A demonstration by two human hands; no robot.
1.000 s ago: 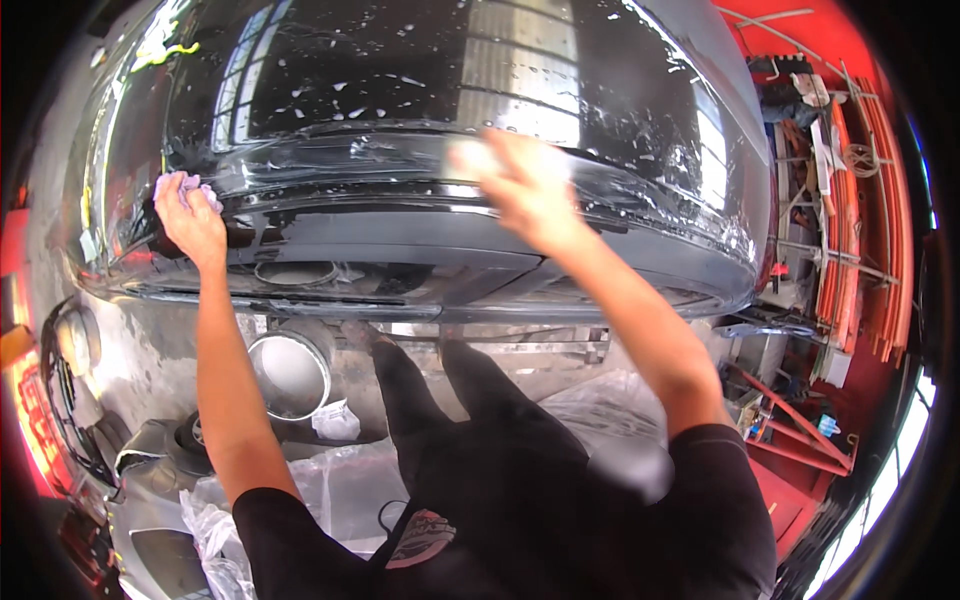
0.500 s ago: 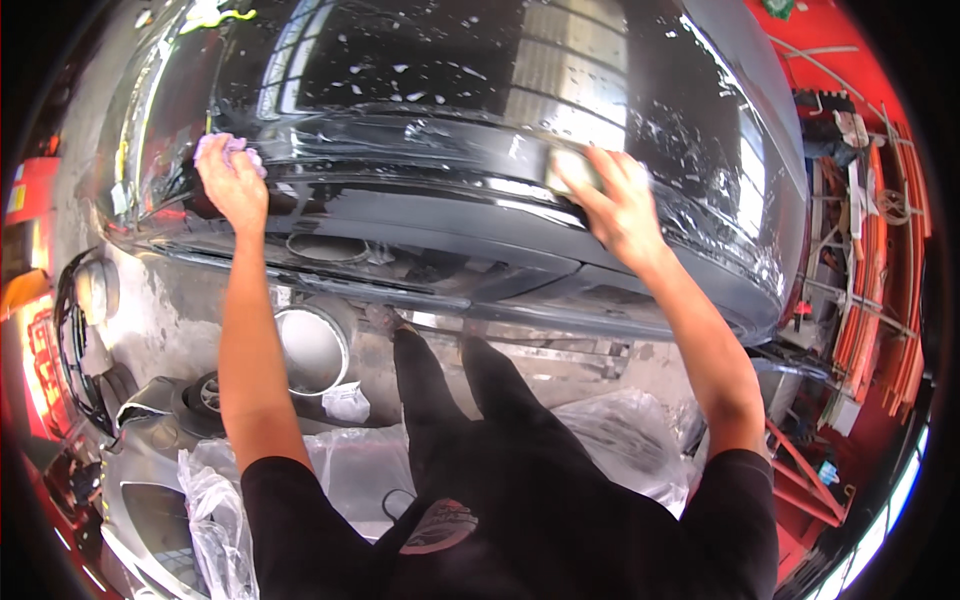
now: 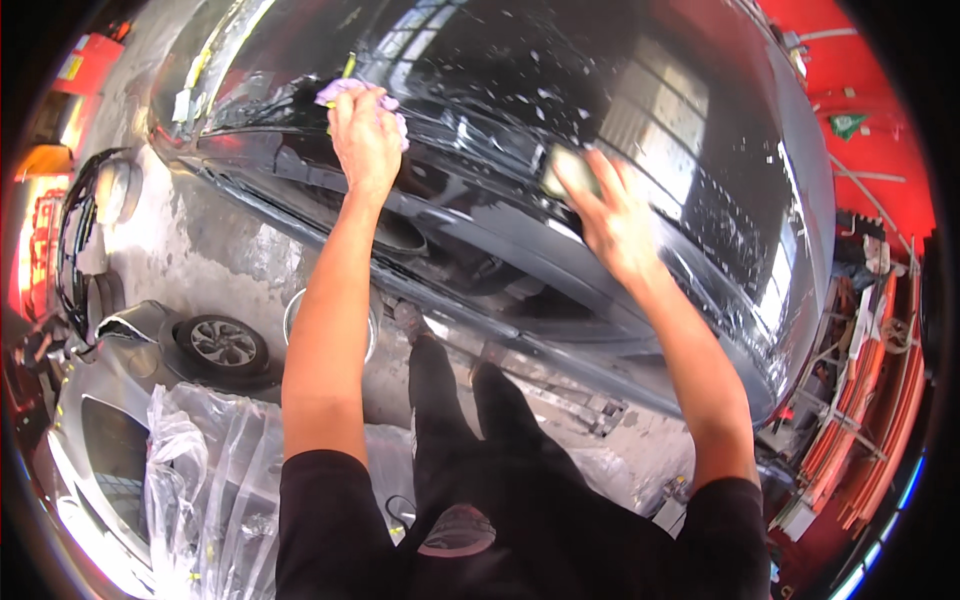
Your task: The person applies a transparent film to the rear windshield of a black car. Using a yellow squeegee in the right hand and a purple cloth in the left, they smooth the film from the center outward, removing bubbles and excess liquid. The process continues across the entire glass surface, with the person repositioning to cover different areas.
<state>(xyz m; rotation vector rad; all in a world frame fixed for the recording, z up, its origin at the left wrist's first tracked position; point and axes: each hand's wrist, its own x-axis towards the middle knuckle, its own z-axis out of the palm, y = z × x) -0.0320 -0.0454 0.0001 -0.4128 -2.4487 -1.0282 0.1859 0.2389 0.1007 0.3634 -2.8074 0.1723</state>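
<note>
A glossy black car body panel, wet with streaks and drops, curves across the upper middle. My left hand is closed over a bunched purple cloth on the panel's left part. Further right, my right hand grips a pale sponge-like block, slightly blurred, against the same panel. Its fingers cover the block's right side. Both arms are stretched forward. Below the hands runs the panel's dark lower edge, with a rounded opening in it.
Behind my left forearm stands a white bucket, mostly hidden. A wheel lies to the left, near crumpled clear plastic sheeting and a silver car. Orange bars on a rack line the right side by a red wall.
My view has turned, so the panel appears tilted. My left hand has moved right and a little upward with the cloth. The right hand stays at about the same picture place, still holding the block.
</note>
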